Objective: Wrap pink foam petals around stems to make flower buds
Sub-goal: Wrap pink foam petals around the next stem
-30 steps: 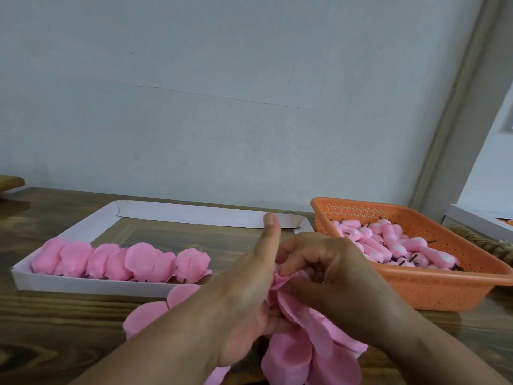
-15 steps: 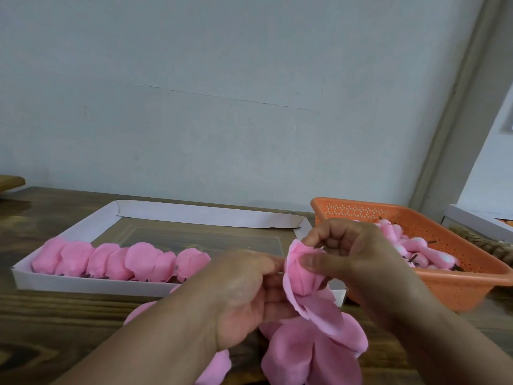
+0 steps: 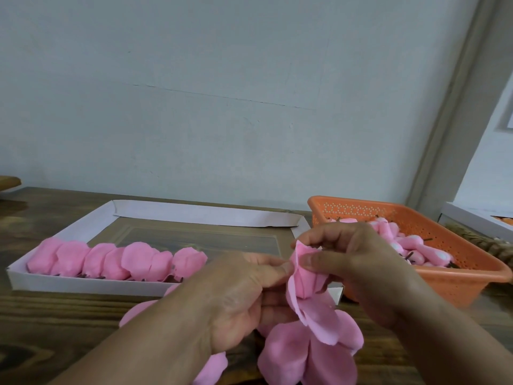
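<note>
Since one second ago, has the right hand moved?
Yes. The right hand has risen and shifted right: earlier it sat low, left of the orange basket; now it overlaps the basket's near-left corner, fingers pinching the pink petal.

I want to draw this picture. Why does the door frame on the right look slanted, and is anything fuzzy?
Head view: the wide lens tilts the door frame; both hands, left hand and right hand, and the petal look slightly soft; light is even, without glare.
</note>
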`<action>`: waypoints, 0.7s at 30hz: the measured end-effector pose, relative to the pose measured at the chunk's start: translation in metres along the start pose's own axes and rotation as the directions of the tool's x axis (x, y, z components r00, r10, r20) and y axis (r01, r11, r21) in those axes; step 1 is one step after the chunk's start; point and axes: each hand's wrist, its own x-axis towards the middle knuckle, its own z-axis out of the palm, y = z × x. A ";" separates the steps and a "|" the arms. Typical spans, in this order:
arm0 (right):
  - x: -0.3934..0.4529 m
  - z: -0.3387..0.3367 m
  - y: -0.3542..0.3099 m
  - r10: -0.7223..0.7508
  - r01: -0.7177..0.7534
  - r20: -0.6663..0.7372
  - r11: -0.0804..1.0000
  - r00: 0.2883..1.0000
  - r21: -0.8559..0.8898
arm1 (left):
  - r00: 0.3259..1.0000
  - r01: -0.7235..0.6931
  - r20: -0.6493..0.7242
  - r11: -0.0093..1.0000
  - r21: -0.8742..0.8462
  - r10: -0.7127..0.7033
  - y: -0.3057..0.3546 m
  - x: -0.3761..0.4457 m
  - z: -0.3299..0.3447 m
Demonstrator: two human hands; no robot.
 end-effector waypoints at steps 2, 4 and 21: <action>-0.001 0.003 -0.001 0.005 -0.005 0.000 1.000 1.000 0.026 | 1.000 0.001 0.001 1.000 0.009 -0.001 -0.001 0.001 -0.001; -0.001 0.004 0.000 0.006 -0.006 -0.007 1.000 1.000 0.027 | 1.000 0.002 -0.005 1.000 0.026 -0.002 -0.001 0.001 -0.001; -0.002 -0.003 -0.001 0.061 -0.072 0.126 0.994 0.990 0.085 | 0.990 0.079 0.110 0.995 0.057 -0.085 0.003 -0.002 -0.002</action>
